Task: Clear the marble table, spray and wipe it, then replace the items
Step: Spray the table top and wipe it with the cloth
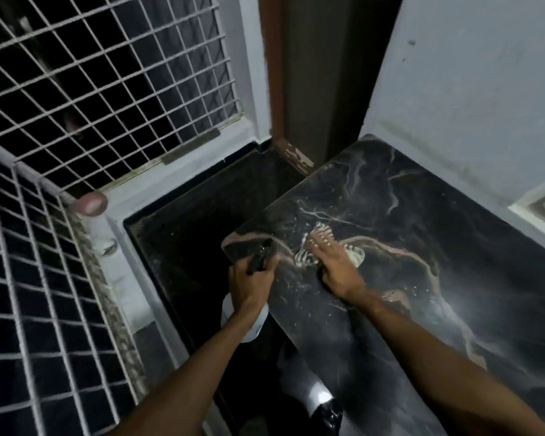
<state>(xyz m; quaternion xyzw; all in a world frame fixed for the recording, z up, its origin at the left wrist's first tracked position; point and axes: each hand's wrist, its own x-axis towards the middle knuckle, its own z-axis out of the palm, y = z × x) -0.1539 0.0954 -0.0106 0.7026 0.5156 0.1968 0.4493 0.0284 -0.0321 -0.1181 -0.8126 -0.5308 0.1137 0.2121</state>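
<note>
**Wiping the wet corner: flat hand, full passes**

The dark, pale-veined marble table (422, 199) carries nothing but the cloth, so my judgement is that clearing is done and the work is in the spray-and-wipe step. The right hand (334, 265) lies on a pale striped cloth (302, 258) near the table's left edge. Its fingers are straight and spread, pressing the cloth down rather than pinching it. The left hand (249, 284) hangs just off the near-left corner. Its fingers curl round the neck of a white spray bottle with a black trigger head (260, 258), the nozzle aimed over the corner. Pale specks (296, 287), probably spray droplets, dot the marble beside and below the cloth.

To do this step well, the palm should stay flat so the whole cloth bears on the stone. Passes ought to overlap and run right out to the left edge and the rounded corner, where the specks are thickest. The far end by the grey wall (469, 73) shows no specks and likely needs spray before the cloth reaches it. The bottle is best held clear of the surface, not set down on the wet part. A white container with a pinkish round top (92, 202) stands on the ledge by the white window grille (107, 89); whether it belongs on the table I cannot tell.
</note>
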